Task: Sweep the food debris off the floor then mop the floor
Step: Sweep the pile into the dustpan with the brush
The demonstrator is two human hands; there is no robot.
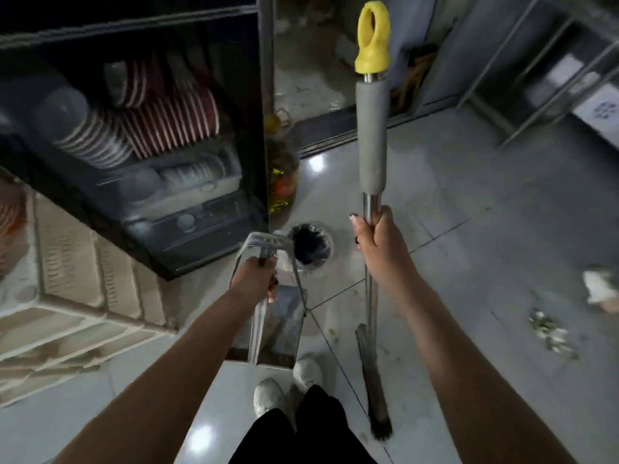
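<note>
While the right hand (375, 242) curls round the bare metal shaft of the broom (372, 135), just below its grey foam sleeve, the broom stands nearly upright, its yellow loop cap (372, 35) high above the fist and its dark bristles (376, 396) down on the tiled floor (452, 229), to the right of the white shoes (268, 396). The left hand (256, 276) grips the tall metal handle of the dustpan (281, 333). The pan hangs below that fist, in front of the shoes, and whether it touches the tiles is hard to tell.

Food debris (549, 329) lies in a loose scatter on the floor, well apart from the bristles, off to the right. A crumpled white scrap (599, 289), perhaps tissue, sits just beyond it. A few small bits (332, 332) lie between the pan and the broom.

A round bin (310, 244) lined with a black bag stands just past the left hand. Beside it rise a bottle of yellow oil (281, 175) and a dark cabinet (207, 229) stacked with striped dishes. Pale plastic crates (83, 296) are piled at the left.

A white box (603, 112) at the far right bears a dark mark, too blurred to read.
</note>
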